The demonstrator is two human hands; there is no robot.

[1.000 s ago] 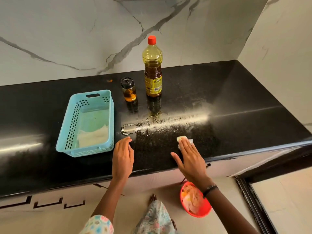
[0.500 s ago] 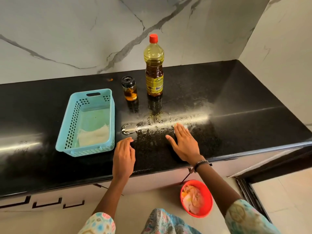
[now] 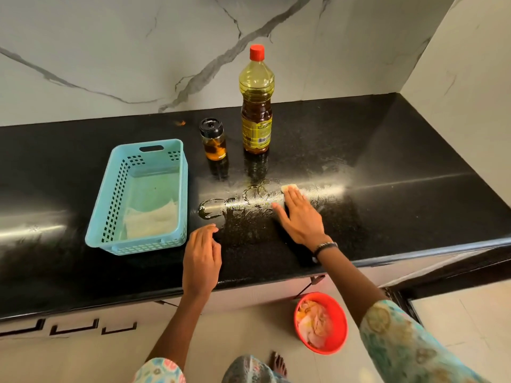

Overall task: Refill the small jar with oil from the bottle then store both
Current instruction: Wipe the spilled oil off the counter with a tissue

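Label text on the bottle [image 3: 257, 106] too small to read: yellow wrap with a barcode patch, red cap, amber oil below a pale upper part; it stands upright beyond your right hand [image 3: 300, 217]. Small jar [image 3: 213, 140], black lid, oil in its lower part, upright just left of the bottle, beyond your left hand [image 3: 201, 261]; tiny white print unreadable. Right hand flat, fingers straight, pressing a pale cloth [image 3: 289, 188] onto the smeared oil spill [image 3: 237, 203] on the black counter [image 3: 387, 175]. Left hand rests palm-down at the counter edge, fingers loosely bent, holding nothing. Blue basket [image 3: 110, 205] lies left of your left hand
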